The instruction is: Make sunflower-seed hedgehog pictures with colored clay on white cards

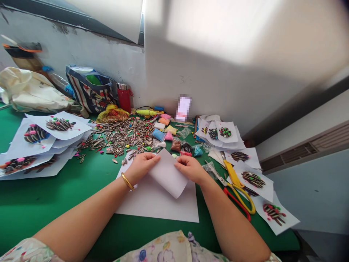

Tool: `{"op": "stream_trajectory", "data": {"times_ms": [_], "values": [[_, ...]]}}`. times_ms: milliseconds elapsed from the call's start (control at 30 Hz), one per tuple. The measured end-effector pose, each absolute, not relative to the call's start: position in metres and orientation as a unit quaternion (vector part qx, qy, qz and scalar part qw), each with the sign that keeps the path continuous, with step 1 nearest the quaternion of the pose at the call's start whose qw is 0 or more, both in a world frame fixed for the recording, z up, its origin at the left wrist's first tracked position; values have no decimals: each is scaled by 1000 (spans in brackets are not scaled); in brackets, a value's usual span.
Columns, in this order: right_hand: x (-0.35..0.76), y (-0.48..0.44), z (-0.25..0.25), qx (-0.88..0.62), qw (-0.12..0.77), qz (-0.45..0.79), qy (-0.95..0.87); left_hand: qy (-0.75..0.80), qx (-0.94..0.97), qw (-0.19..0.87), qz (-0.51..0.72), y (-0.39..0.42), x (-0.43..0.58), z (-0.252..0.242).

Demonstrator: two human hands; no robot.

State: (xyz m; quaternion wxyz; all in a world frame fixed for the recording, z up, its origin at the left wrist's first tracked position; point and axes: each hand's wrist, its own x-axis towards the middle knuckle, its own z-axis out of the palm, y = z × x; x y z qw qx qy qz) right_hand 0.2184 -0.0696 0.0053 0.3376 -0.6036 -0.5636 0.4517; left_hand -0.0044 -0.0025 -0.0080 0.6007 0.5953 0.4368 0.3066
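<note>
My left hand and my right hand both pinch a small folded sheet of white paper, one hand at each side of its upper edge. A gold bangle sits on my left wrist. The small sheet is held just above a larger white sheet that lies flat on the green table. Right behind my hands spreads a heap of striped sunflower seeds mixed with small coloured clay bits.
Paper sheets bearing seed-and-clay pictures are stacked at the left and right. Yellow and red scissors lie by my right forearm. Small bags of coloured clay, a red flask, a striped bag and a cloth bag stand along the wall.
</note>
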Motion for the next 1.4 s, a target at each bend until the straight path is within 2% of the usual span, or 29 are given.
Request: {"op": "stream_trajectory", "data": {"times_ms": [867,1067,1200,1400], "values": [[223,-69,3,-556,300,460,-623,441,599,594,306,-2,-5,-5],[216,-71,5,-568,403,445,-563,350,462,715,391,-6,-3,3],[205,-72,3,-550,458,452,-533,306,417,784,342,-18,3,2],[202,-72,-1,-562,476,432,-521,354,454,747,332,-18,4,-1]]}}
